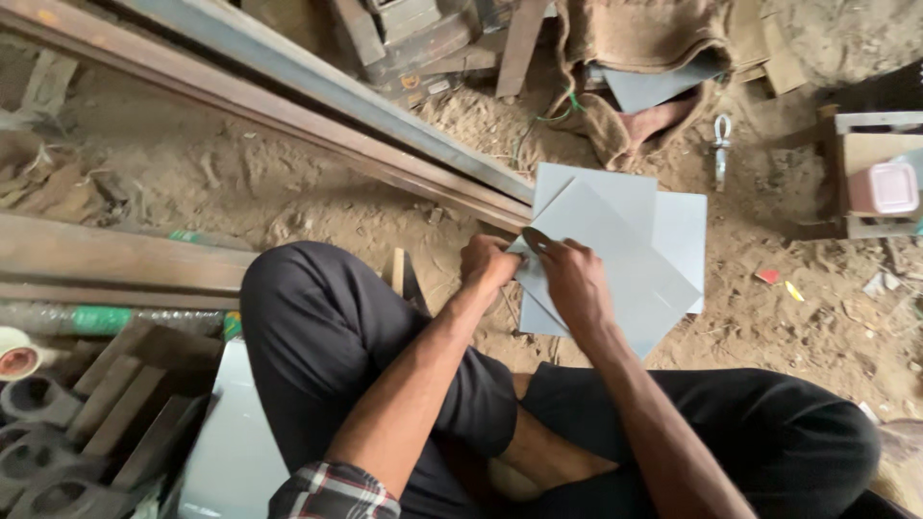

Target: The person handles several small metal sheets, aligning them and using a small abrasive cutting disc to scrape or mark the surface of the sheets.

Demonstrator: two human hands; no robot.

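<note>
over dirt floor (288, 183), grey sheet (615, 259) seemingly lies diagonal.

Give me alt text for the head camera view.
Seated on a sandy floor, a person presses the right hand on a grey sheet atop a stack, a small dark tool at its corner, the left hand gripping beside it. Long metal beams lie beyond.

Smooth, matt pale grey flat sheets (663, 231) (plastic or painted metal, hard to tell) are lying on rough sandy dirt ground (288, 183), while long rusty brown steel beams (317, 106) and a coarse tan burlap sack (644, 38) are showing dull, weathered surfaces.
</note>
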